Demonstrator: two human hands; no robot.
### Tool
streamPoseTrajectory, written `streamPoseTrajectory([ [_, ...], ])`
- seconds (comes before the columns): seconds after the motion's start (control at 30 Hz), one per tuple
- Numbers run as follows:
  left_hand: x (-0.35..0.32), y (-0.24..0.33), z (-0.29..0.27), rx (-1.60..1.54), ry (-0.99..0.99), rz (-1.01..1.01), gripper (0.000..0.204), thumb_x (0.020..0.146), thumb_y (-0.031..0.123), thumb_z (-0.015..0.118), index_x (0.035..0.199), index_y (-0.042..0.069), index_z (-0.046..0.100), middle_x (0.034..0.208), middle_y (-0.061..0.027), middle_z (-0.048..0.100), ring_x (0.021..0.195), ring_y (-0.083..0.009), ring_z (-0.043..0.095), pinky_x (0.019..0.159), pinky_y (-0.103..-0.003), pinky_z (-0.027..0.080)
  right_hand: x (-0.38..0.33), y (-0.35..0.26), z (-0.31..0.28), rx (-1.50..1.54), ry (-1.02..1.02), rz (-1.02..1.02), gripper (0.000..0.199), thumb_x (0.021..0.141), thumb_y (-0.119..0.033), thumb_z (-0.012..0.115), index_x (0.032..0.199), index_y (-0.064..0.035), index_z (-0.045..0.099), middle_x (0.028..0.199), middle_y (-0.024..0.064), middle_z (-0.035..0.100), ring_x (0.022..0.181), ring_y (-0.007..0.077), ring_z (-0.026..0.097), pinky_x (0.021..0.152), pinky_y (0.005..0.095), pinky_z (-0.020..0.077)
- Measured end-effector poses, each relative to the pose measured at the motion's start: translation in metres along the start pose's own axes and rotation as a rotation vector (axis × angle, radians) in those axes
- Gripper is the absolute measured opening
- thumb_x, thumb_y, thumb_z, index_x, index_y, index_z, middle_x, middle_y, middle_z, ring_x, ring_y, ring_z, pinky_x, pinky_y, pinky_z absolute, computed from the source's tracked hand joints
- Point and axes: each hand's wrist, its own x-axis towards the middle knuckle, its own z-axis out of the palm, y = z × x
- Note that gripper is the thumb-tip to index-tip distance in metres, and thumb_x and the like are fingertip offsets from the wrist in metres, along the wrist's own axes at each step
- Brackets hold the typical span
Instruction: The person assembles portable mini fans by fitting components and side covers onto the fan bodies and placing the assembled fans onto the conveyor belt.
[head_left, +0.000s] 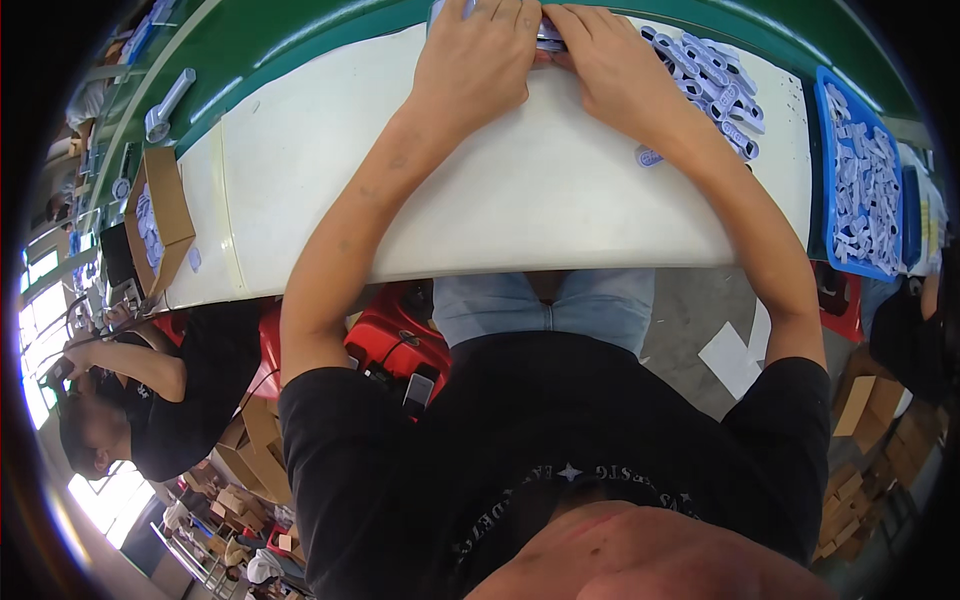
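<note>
At the far edge of the white work surface [400, 240], my left hand [475, 65] and my right hand [615, 65] are close together with fingers curled. Pale lavender plastic parts [549, 36] with dark areas show between them; both hands appear closed on these. The fingers and the upper view edge hide most of their shape. Right of my right hand lies a loose pile of small elongated lavender-and-white plastic pieces [715, 80] with dark openings. One separate piece [648, 156] rests beside my right forearm.
A blue bin [822, 110] full of similar pieces stands at the right. On the left are an open cardboard box [175, 205] with lavender parts and a white handheld device [170, 105]. A person in black [200, 400] sits at the left, near a red stool [400, 335].
</note>
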Motion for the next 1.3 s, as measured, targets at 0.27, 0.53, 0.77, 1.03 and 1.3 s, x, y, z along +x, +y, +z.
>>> streamPoseTrajectory([
  [0.27, 0.000, -0.020, -0.002, -0.102, -0.074, 0.100, 0.040, 0.083, 0.019, 0.058, 0.113, -0.006, 0.055, 0.100, -0.0181, 0.062, 0.099, -0.0306, 0.058, 0.099, -0.045, 0.038, 0.002, 0.000, -0.013, -0.017, -0.048, -0.054, 0.039, 0.084, -0.006, 0.052, 0.120, 0.0104, 0.046, 0.110, 0.0241, 0.054, 0.103, 0.0372, 0.054, 0.091, 0.0424, 0.0429],
  [0.53, -0.001, -0.012, 0.005, -0.074, -0.032, 0.064, 0.042, 0.084, 0.022, 0.059, 0.114, -0.007, 0.055, 0.102, -0.0189, 0.062, 0.102, -0.0311, 0.058, 0.100, -0.046, 0.037, 0.002, 0.001, -0.011, 0.017, -0.001, -0.051, 0.041, 0.082, -0.008, 0.055, 0.119, 0.0086, 0.047, 0.109, 0.0239, 0.055, 0.103, 0.0377, 0.054, 0.092, 0.0436, 0.0426],
  [0.77, -0.003, -0.009, 0.014, 0.033, 0.021, 0.046, 0.042, 0.083, 0.024, 0.060, 0.113, -0.006, 0.056, 0.102, -0.0193, 0.063, 0.102, -0.0315, 0.058, 0.101, -0.046, 0.037, 0.003, -0.004, 0.000, -0.029, -0.019, 0.074, 0.041, 0.079, -0.007, 0.057, 0.117, 0.0071, 0.049, 0.107, 0.0233, 0.057, 0.101, 0.0379, 0.055, 0.089, 0.0437, 0.0430],
  [1.03, -0.001, -0.025, 0.002, -0.238, -0.051, 0.056, 0.042, 0.081, 0.024, 0.066, 0.112, -0.002, 0.057, 0.109, -0.0176, 0.062, 0.107, -0.0320, 0.056, 0.101, -0.044, 0.038, 0.004, 0.000, -0.004, 0.041, -0.031, 0.084, 0.040, 0.079, -0.008, 0.059, 0.115, 0.0071, 0.050, 0.105, 0.0231, 0.057, 0.099, 0.0374, 0.055, 0.088, 0.0438, 0.0434],
  [1.3, 0.000, -0.026, -0.026, -0.314, -0.163, -0.033, 0.038, 0.079, 0.024, 0.068, 0.108, 0.001, 0.058, 0.112, -0.0161, 0.059, 0.110, -0.0312, 0.054, 0.096, -0.043, 0.040, 0.002, 0.004, -0.009, 0.060, -0.080, 0.062, 0.042, 0.082, -0.014, 0.063, 0.117, 0.0073, 0.050, 0.106, 0.0229, 0.058, 0.101, 0.0368, 0.056, 0.089, 0.0429, 0.0438],
])
